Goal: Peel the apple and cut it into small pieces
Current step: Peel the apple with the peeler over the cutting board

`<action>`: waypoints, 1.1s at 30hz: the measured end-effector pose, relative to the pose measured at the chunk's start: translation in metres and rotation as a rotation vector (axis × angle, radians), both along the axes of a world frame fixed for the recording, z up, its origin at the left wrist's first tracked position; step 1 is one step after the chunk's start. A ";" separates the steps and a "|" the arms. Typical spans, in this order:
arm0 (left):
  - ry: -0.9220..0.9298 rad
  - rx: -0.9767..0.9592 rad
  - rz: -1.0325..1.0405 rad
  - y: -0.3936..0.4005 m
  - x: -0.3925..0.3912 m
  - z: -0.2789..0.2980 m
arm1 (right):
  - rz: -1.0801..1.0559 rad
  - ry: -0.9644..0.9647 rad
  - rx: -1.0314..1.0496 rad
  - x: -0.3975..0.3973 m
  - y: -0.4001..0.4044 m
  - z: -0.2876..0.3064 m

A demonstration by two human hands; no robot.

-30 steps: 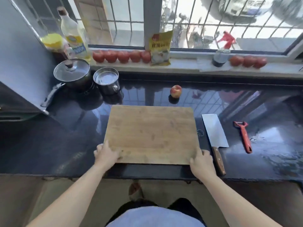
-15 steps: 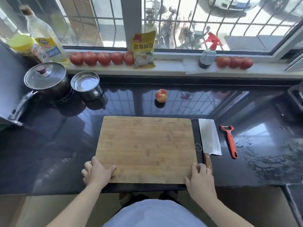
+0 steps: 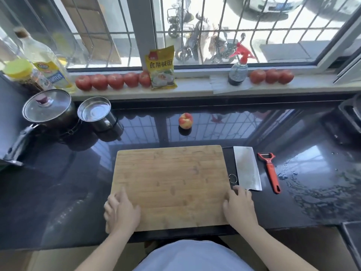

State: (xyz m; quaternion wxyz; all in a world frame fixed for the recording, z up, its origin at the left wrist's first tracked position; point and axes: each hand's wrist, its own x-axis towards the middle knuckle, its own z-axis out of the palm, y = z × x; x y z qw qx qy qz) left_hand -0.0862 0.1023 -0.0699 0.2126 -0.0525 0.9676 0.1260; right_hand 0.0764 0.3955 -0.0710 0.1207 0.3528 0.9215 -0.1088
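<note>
On dark countertop (image 3: pixel 58 192): cutting board (image 3: pixel 170 184), apple (image 3: pixel 185 121).

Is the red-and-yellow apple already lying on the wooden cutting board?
No, the red-and-yellow apple sits on the dark countertop beyond the far edge of the wooden cutting board, apart from it.

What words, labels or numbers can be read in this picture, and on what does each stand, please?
"食用碱面": on the yellow packet leaning against the window on the sill.
Oil bottle label: print too blurred to read.
Yellow-lidded jar: label too blurred to read.
Car plate outside: unreadable.
</note>
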 end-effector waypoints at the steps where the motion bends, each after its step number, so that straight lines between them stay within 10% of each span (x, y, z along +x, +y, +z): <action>1: 0.005 0.041 -0.045 0.014 -0.004 0.004 | 0.007 0.024 -0.021 -0.009 0.004 0.004; 7: -0.025 0.341 -0.340 0.131 -0.062 0.025 | 0.292 0.109 -0.151 -0.074 0.029 0.012; 20: 0.064 0.197 -0.519 0.292 -0.205 -0.014 | 0.419 0.064 -0.076 -0.090 0.046 -0.039; 33: 0.089 0.381 -0.193 0.125 -0.034 0.029 | 0.401 -0.019 -0.142 -0.092 0.047 -0.019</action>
